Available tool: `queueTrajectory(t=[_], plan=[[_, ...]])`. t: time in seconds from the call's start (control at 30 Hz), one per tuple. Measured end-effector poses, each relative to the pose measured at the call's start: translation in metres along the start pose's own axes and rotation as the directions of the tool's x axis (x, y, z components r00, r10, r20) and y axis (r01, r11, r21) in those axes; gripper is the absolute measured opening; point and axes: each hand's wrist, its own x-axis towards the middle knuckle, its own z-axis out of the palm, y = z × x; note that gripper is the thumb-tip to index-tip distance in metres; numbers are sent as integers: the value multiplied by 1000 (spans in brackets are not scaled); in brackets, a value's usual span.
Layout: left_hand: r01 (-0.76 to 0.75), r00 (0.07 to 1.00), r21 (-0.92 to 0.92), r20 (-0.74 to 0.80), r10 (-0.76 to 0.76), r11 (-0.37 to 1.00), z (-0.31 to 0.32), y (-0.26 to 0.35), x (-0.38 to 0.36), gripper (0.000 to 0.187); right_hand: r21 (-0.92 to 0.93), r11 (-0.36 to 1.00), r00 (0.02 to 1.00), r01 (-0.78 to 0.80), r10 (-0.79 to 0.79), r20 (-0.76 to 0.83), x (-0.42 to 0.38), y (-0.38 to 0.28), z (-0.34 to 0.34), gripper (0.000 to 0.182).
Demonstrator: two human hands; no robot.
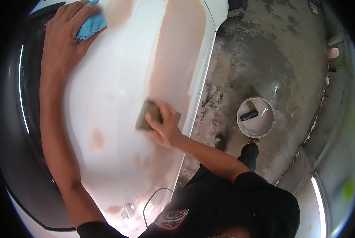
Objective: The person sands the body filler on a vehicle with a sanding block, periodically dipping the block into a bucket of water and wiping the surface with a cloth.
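We log a white car panel [114, 75] across the left, tan-patched. Right, on the grey floor [256, 59]: a round bucket [238, 118], a black-handled tool [249, 115] inside. Left hand [64, 37], far left, fingers closed on a blue cloth [92, 27]. Right hand [166, 123], mid-panel, clamped on a grey-brown block [144, 119], which sits by the tan strip's left edge; we find it slightly blurred.

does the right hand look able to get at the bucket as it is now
Probably not without bending down: the right hand holds a block against the panel, while the bucket stands on the floor.
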Motion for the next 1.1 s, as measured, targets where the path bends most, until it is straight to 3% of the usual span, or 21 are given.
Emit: queueTrajectory(t=[0.07,0.13,0.17,0.23,0.33,0.37,0.47,0.53,0.63,0.67,0.7,0.8,0.9,0.93,1.0,1.03,1.1], plan=[[22,999,-17,27,-21,1000,-3,2,1,43,-36,998,997,56,-54,59,4,25,-4,62],[37,999,-23,37,-36,999,-3,1,2,43,-68,966,965,-251,244,-94,88,54,-22,60],[46,998,-21,32,-45,999,-3,2,1,44,-44,958,938,-285,269,-219,144,77,-37,60],[30,1000,-26,-3,-31,999,-2,3,4,44,-66,973,934,-219,190,-304,228,131,-69,61],[2,1000,-45,-29,-4,999,-4,7,0,44,-87,948,896,-306,256,-363,255,132,-75,59],[7,1000,-44,-8,-7,999,-7,7,2,45,25,922,875,-386,375,-306,235,119,-70,61],[9,1000,-46,-5,-9,999,-13,6,7,46,-6,928,920,-373,369,-130,119,36,-32,62],[9,1000,-50,-7,-9,999,-15,7,6,46,-37,995,992,-95,92,-85,44,22,-13,65],[13,1000,-44,1,-13,999,-12,7,6,46,-77,968,970,-240,235,-66,99,53,-32,64],[23,1000,-46,12,-22,999,-12,7,6,46,-48,945,935,-324,312,-168,149,72,-42,61],[29,999,-49,21,-28,998,-12,7,5,45,3,959,933,-283,276,-231,198,96,-59,59],[32,999,-56,30,-30,998,-12,9,6,44,-155,967,929,-203,140,-343,270,139,-76,59],[-12,1000,-17,-8,12,1000,-6,5,1,45,-17,940,903,-340,322,-284,216,96,-56,62],[6,1000,-18,8,-6,1000,-8,5,2,44,-68,909,901,-410,393,-183,174,53,-45,66],[43,998,-20,44,-42,999,-8,6,3,43,-160,953,966,-258,258,-23,63,16,-9,60],[49,998,-24,42,-48,999,-7,6,2,44,-131,991,998,-41,48,50,19,7,-3,58],[57,998,-31,34,-56,998,-3,3,1,46,-143,983,990,120,-107,92,14,25,-8,59]])
